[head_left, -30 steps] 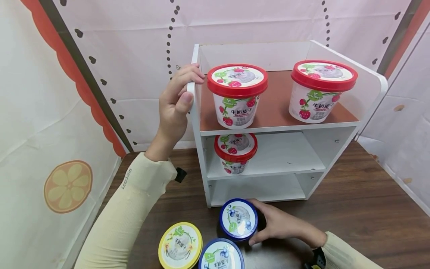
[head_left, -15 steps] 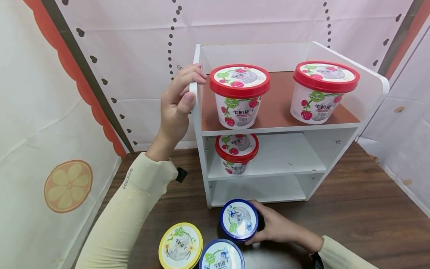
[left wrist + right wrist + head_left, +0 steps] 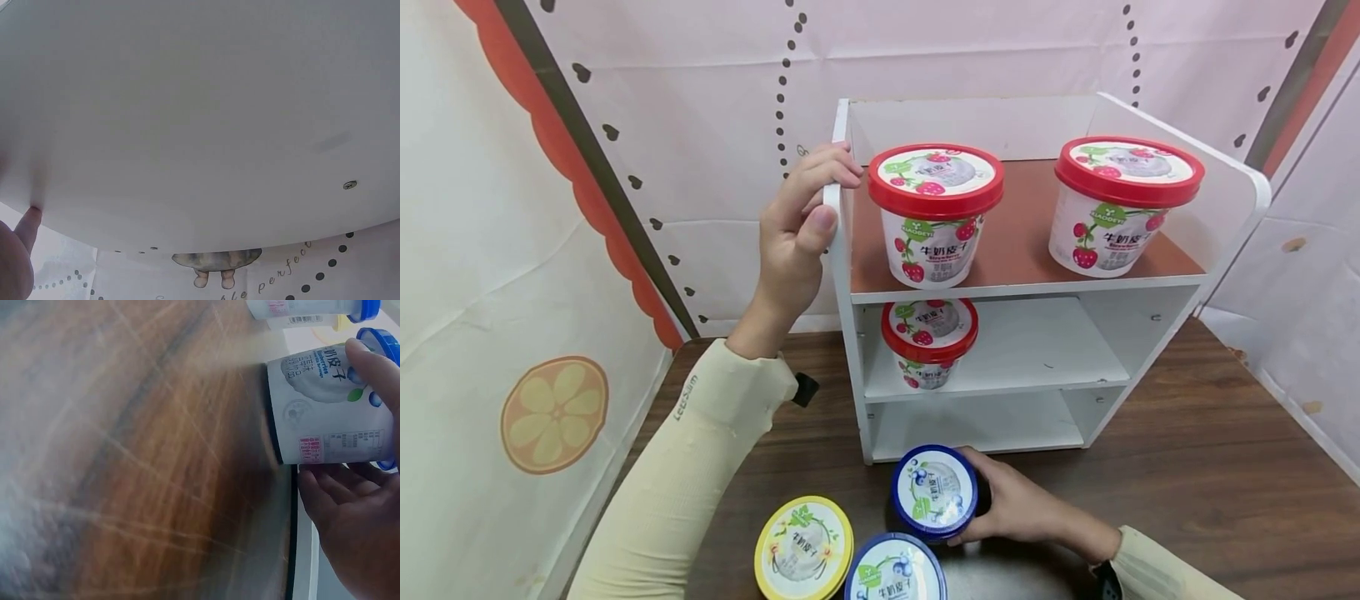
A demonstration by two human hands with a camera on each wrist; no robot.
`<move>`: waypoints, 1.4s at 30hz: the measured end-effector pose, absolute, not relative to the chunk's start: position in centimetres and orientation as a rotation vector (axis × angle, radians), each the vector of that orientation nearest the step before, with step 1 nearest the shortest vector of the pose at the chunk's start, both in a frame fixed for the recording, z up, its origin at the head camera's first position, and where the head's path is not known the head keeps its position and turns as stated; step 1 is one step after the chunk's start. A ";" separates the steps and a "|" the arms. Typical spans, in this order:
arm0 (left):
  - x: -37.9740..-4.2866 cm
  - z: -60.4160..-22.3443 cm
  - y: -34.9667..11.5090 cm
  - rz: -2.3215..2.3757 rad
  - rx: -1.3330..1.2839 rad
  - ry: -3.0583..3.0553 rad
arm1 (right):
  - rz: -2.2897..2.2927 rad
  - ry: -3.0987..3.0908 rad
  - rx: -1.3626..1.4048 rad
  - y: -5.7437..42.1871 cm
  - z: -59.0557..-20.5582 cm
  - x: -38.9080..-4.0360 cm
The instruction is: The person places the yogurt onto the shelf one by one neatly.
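Note:
A white shelf unit stands on the table. My left hand grips the top of its left side panel, fingers bent over the edge and thumb on the near side. In the left wrist view, that white panel fills most of the picture, with a fingertip at its edge. My right hand holds a blue-lidded paper tub from its right side, in front of the bottom shelf. The right wrist view shows the thumb on the upper side of this printed tub and the fingers around its other side.
Beside the held tub stand another blue-lidded tub and a yellow-lidded tub. Two red-lidded tubs, one left and one right, sit on the top shelf. A third red-lidded tub stands on the middle shelf.
My right hand has shifted slightly left, its thumb drawing in against the blue-lidded tub. The left hand keeps its grip on the side panel.

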State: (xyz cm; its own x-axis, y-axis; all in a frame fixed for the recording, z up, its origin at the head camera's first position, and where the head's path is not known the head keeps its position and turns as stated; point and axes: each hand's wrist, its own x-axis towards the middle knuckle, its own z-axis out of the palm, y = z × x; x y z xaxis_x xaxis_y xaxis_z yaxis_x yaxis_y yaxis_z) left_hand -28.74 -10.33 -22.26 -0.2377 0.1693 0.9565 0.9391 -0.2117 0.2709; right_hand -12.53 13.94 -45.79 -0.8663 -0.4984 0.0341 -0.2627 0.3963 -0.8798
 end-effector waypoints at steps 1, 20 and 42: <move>-28.7 -22.3 -10.3 -1.510 -1.357 -1.391 | -1.460 2.421 -0.661 14.1 -45.8 -12.5; -28.7 -22.4 -10.2 -1.516 -1.345 -1.411 | -1.630 2.447 -0.510 16.9 -44.6 -12.4; -28.6 -22.2 -10.3 -1.505 -1.322 -1.433 | -1.808 2.515 -0.749 19.4 -43.5 -11.8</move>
